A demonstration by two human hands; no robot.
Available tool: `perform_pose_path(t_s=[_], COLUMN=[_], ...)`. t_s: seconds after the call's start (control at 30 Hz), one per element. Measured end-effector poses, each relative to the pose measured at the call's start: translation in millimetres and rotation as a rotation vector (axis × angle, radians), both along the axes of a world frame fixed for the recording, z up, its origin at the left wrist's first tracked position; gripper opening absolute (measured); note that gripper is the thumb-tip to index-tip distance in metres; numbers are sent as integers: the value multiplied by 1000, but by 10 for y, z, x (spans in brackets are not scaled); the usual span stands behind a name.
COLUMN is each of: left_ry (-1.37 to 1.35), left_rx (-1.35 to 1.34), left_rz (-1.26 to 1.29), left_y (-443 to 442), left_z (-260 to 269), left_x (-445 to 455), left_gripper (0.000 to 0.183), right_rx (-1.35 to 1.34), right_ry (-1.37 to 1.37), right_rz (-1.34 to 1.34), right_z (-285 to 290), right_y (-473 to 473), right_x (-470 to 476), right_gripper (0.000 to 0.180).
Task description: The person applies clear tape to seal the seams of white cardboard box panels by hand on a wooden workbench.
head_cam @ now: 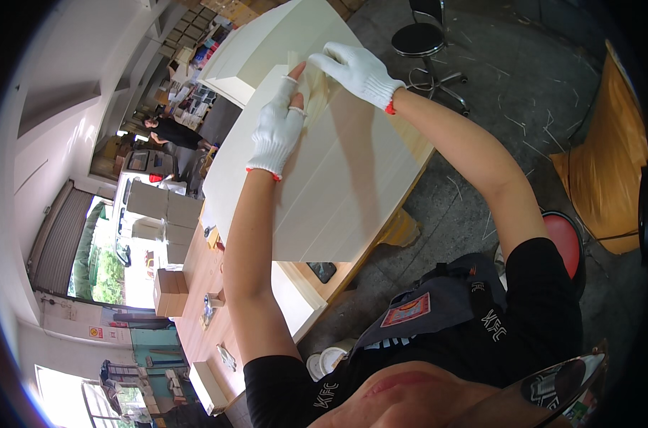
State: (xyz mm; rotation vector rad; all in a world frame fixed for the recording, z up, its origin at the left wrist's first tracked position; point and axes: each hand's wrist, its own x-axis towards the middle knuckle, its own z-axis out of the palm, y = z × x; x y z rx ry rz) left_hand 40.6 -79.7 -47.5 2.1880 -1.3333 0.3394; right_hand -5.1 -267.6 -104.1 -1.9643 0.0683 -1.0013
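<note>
My left hand (278,128) wears a white knit glove with bare index and thumb tips. Its extended fingers touch a thin, pale, translucent strip (317,96) that lies bunched or curled on large cream boards (324,198). My right hand (358,72), in a white glove with a red cuff, is bent over the strip's far end, thumb and forefinger close to it. Whether either hand grips the strip is hard to tell. The boards lie flat on a wooden table (195,289), and a shadow of my right arm falls across them.
A cream box-like stack (297,37) stands beyond the boards. Near the table edge lies a phone (323,272). Brown boxes (170,292) and a loose white glove (226,357) rest on the table. A black swivel chair (419,40), a red stool (562,241) and a distant person (176,132) are in view.
</note>
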Motion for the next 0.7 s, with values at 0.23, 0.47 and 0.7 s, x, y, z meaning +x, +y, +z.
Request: perform_pose_path(t_s=[0.23, 0.47, 0.7], left_ry=[35, 15, 34], left_rx=[99, 101, 23], left_rz=[28, 37, 45], left_y=[12, -6, -10], left_z=[8, 3, 29], left_x=[21, 32, -52], left_gripper=[36, 38, 31], right_rx=[22, -1, 48], right_ry=[-51, -39, -86], right_rz=[-23, -26, 9], right_z=[-41, -43, -24], right_y=[20, -3, 38], right_x=[31, 32, 7], right_gripper=[44, 44, 48])
